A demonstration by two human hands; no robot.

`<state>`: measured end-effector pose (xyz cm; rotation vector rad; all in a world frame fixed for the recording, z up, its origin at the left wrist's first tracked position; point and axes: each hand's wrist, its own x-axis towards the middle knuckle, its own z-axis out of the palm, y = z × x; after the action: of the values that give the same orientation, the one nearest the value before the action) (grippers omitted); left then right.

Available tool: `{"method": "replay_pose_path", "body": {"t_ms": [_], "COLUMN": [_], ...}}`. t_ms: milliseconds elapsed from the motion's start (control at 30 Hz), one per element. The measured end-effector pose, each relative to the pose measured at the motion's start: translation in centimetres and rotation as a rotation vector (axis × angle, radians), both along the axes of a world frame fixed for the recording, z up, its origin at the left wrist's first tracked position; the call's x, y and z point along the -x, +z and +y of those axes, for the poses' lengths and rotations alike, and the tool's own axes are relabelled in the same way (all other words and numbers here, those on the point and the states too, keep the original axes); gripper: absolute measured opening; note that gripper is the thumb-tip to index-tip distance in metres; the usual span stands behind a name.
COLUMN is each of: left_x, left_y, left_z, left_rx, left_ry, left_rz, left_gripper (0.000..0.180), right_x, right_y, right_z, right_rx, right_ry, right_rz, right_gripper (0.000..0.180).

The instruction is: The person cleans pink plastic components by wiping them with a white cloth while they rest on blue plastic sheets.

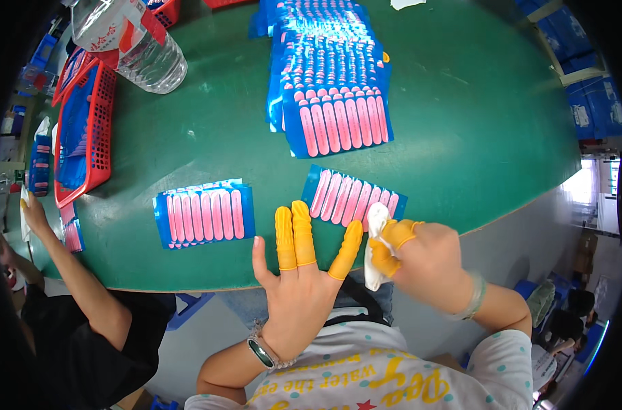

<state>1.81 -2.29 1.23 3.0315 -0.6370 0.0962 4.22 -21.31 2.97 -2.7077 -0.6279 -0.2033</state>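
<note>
On the green table lies a blue sheet with a row of pink rounded strips (345, 197), close in front of me. My right hand (420, 253), with yellow finger cots, is closed on a white cloth (377, 217), whose upper end lies over the sheet's near right part. My left hand (299, 273), also in yellow finger cots, is stretched out with fingers apart at the sheet's near left edge; whether the fingertips press on it I cannot tell. To its left rests a small stack of similar sheets (205, 215).
A long overlapping pile of such sheets (342, 123) runs toward the far side. At the left stand a red basket (104, 130) holding blue sheets and a clear plastic bottle (154, 61). A co-worker's arm (78, 260) reaches over the table's left end, holding something white.
</note>
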Motion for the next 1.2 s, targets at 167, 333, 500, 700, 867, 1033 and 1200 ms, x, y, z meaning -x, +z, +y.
{"method": "replay_pose_path", "body": {"t_ms": [167,333,500,700,867,1033,1200], "left_x": [-0.1,-0.3,-0.4,0.0,-0.3,-0.1,0.2], "left_y": [0.1,0.1,-0.2,-0.1,-0.3,-0.5,0.2], "left_z": [0.1,-0.2,-0.3,0.1,-0.5,-0.3,0.5], "left_rx": [-0.053,0.050,0.009,0.006,0.054,0.037,0.135], "left_ry": [-0.005,-0.005,-0.011,0.000,-0.005,-0.018,0.051], "left_rz": [0.042,0.064,0.054,0.047,0.054,0.023,0.072], "left_gripper": [0.056,0.046,0.047,0.047,0.046,0.047,0.056], "right_x": [-3.8,-3.5,1.2,-1.1,-0.9,3.7,1.8], "right_y": [0.7,-0.5,-0.4,0.3,-0.4,0.0,1.2], "right_z": [-1.5,-1.2,-0.3,-1.5,-1.4,0.7,0.6], "right_rx": [-0.176,0.003,-0.081,-0.237,-0.157,-0.186,-0.453], "right_ry": [-0.147,-0.068,0.000,-0.194,-0.305,-0.222,-0.252], "right_rz": [-0.064,-0.082,0.031,0.067,0.091,0.160,0.353], "right_gripper": [0.027,0.029,0.032,0.025,0.026,0.028,0.024]}}
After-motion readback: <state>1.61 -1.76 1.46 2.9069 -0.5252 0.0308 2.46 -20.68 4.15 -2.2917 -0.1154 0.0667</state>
